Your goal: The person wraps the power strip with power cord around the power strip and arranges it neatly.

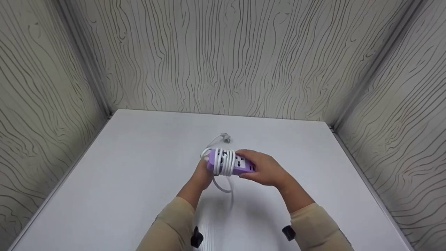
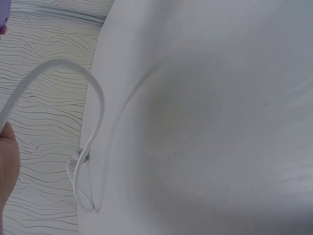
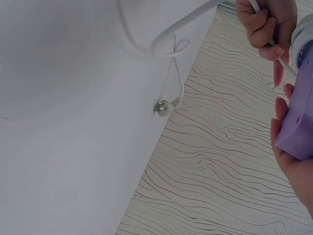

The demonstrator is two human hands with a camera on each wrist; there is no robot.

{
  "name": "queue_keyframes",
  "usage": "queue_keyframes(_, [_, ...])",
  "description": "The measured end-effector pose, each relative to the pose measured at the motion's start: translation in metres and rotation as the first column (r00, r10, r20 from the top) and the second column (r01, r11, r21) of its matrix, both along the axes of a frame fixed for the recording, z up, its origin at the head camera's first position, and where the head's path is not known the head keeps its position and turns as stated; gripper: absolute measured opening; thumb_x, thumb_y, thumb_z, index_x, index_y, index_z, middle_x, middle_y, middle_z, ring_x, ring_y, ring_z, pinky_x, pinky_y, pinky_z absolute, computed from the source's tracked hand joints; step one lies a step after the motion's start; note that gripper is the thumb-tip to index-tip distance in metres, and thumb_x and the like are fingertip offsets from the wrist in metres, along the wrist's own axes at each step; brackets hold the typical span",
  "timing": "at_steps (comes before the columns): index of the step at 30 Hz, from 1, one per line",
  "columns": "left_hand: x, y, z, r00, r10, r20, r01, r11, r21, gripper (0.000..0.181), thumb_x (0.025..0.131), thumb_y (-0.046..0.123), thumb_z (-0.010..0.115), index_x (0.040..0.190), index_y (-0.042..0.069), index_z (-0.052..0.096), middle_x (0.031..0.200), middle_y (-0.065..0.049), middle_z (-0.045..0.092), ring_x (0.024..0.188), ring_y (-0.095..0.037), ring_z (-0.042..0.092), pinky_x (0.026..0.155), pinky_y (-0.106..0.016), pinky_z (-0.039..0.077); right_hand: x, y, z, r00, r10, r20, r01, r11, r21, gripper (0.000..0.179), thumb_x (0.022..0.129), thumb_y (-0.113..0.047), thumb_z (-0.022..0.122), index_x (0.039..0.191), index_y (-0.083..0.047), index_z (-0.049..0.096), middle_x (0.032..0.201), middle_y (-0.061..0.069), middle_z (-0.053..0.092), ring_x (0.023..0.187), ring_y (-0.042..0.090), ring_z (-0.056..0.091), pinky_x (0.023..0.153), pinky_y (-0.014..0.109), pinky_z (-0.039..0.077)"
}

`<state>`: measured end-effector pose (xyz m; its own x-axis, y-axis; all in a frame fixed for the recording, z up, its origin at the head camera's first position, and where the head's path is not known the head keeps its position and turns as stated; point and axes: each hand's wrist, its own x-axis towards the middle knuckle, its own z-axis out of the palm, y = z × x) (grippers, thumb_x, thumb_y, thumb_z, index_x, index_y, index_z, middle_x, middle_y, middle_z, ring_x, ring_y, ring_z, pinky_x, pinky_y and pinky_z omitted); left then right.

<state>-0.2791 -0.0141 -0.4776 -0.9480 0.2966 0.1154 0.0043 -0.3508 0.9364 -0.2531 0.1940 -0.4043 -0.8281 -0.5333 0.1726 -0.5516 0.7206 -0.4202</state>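
A purple power strip (image 1: 246,167) with white socket faces is held above the white table, its white cord (image 1: 228,162) wound several times round one end. My right hand (image 1: 265,169) grips the strip's other end; in the right wrist view its fingers (image 3: 281,113) curl round the purple casing. My left hand (image 3: 269,24) holds the cord in curled fingers beside the windings. In the left wrist view only part of that hand (image 2: 7,164) shows. A loose length of cord (image 2: 100,100) loops down to the plug (image 3: 163,107), which lies on the table beyond the strip.
The white table (image 1: 139,157) meets wood-grain patterned panels (image 1: 223,59) at the back and on both sides. Grey metal strips (image 1: 85,59) run up the corners. Dark small pieces (image 1: 197,237) sit at both sleeves.
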Motion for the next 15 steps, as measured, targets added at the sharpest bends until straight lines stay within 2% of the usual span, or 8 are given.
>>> queue_keyframes(3, [-0.007, 0.001, -0.008, 0.999, 0.044, -0.002, -0.044, 0.997, -0.057, 0.025, 0.094, 0.024, 0.036, 0.076, 0.020, 0.053, 0.073, 0.003, 0.048, 0.070, -0.013, 0.042, 0.065, -0.029, 0.036, 0.000, -0.004, -0.003, 0.998, -0.069, -0.005, 0.069, 0.998, -0.009, 0.061, 0.078, -0.035, 0.070, 0.133, -0.024, 0.045, 0.131, -0.002, 0.051, 0.113, 0.019, 0.051, 0.094, 0.043, 0.040])
queue_keyframes(8, [-0.013, 0.002, -0.013, 0.993, 0.116, -0.029, -0.119, 0.977, -0.174, 0.023, 0.095, 0.016, 0.043, 0.073, 0.013, 0.051, 0.063, 0.000, 0.042, 0.055, -0.013, 0.034, 0.052, -0.025, 0.032, -0.002, -0.010, -0.006, 0.986, -0.165, -0.023, 0.164, 0.985, -0.044, 0.063, 0.076, -0.034, 0.071, 0.133, -0.025, 0.044, 0.128, -0.003, 0.052, 0.109, 0.019, 0.052, 0.092, 0.043, 0.041])
queue_keyframes(12, [-0.011, 0.004, -0.013, 0.985, 0.172, -0.022, -0.173, 0.966, -0.190, 0.013, 0.097, 0.014, 0.040, 0.096, 0.010, 0.052, 0.068, -0.001, 0.044, 0.056, -0.012, 0.034, 0.050, -0.023, 0.032, -0.003, -0.014, -0.008, 0.974, -0.223, -0.042, 0.220, 0.973, -0.067, 0.065, 0.076, -0.035, 0.071, 0.133, -0.023, 0.044, 0.126, 0.000, 0.054, 0.110, 0.021, 0.053, 0.092, 0.043, 0.041])
queue_keyframes(15, [-0.010, 0.007, -0.012, 0.978, 0.201, -0.058, -0.209, 0.956, -0.208, 0.020, 0.097, 0.015, 0.041, 0.116, 0.012, 0.048, 0.073, -0.001, 0.048, 0.058, -0.011, 0.038, 0.050, -0.022, 0.033, -0.003, -0.018, -0.010, 0.967, -0.251, -0.053, 0.245, 0.964, -0.101, 0.065, 0.076, -0.035, 0.072, 0.134, -0.021, 0.044, 0.125, 0.001, 0.055, 0.111, 0.022, 0.052, 0.092, 0.043, 0.041])
